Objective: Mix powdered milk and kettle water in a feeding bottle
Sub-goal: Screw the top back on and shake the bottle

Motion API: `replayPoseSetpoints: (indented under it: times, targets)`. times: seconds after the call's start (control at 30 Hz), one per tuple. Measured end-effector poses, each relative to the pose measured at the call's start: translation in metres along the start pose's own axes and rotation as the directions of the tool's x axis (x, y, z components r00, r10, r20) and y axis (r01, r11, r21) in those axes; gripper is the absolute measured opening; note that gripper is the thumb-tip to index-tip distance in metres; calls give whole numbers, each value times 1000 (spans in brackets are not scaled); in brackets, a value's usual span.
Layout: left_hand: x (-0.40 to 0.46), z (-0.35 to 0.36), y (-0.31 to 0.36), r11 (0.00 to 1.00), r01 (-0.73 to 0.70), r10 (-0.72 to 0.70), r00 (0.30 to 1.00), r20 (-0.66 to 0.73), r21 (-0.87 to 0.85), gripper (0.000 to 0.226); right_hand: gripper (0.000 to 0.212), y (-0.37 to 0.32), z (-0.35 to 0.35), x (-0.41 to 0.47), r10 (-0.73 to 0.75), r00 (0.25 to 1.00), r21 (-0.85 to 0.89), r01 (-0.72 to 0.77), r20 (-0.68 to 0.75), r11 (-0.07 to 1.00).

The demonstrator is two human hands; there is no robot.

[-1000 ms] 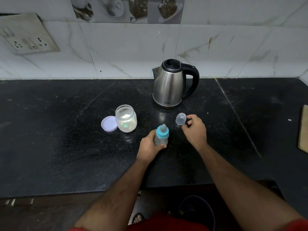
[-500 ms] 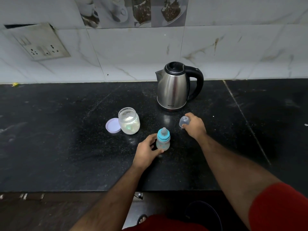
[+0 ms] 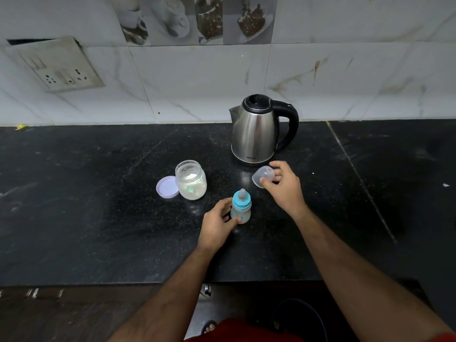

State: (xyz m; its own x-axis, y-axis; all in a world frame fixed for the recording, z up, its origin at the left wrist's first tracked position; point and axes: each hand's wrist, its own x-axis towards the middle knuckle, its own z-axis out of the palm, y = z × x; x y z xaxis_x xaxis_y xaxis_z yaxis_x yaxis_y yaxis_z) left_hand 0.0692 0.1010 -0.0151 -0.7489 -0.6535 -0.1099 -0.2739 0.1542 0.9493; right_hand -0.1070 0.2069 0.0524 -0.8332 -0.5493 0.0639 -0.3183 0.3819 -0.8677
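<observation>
Right hand (image 3: 283, 186) has lifted clear cap (image 3: 263, 176), now pinched, tilted. Left hand (image 3: 217, 225) still grips upright feeding bottle (image 3: 241, 207) on surface (image 3: 98, 218).

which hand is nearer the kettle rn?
Right. The right hand holds the clear cap just in front of the kettle; the left hand is farther back, gripping the feeding bottle.

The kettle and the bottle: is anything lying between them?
Nothing lies there. In the head view, only bare black counter separates the kettle from the bottle; the clear cap sits off to the right.
</observation>
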Motion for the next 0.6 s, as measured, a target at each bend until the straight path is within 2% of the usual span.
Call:
replayPoseSetpoints:
  times: [0.13, 0.27, 0.47, 0.6]
  targets:
    - [0, 0, 0, 999, -8, 7, 1000, -11, -31, 55, 41, -29, -3, -30, -150, 988, 77, 146, 45, 986]
    - [0, -1, -2, 998, -31, 30, 999, -11, -59, 52, 40, -32, 4, -43, -231, 959, -20, 237, 164, 971]
    - [-1, -1, 1, 993, -47, 45, 999, -17, -111, 49, 47, -20, 16, -44, -216, 933, -225, 285, 287, 932]
    - [-1, -3, 0, 992, -63, 62, 998, -14, -109, 48, 49, -18, 19, -46, -224, 929, -267, 305, 294, 914]
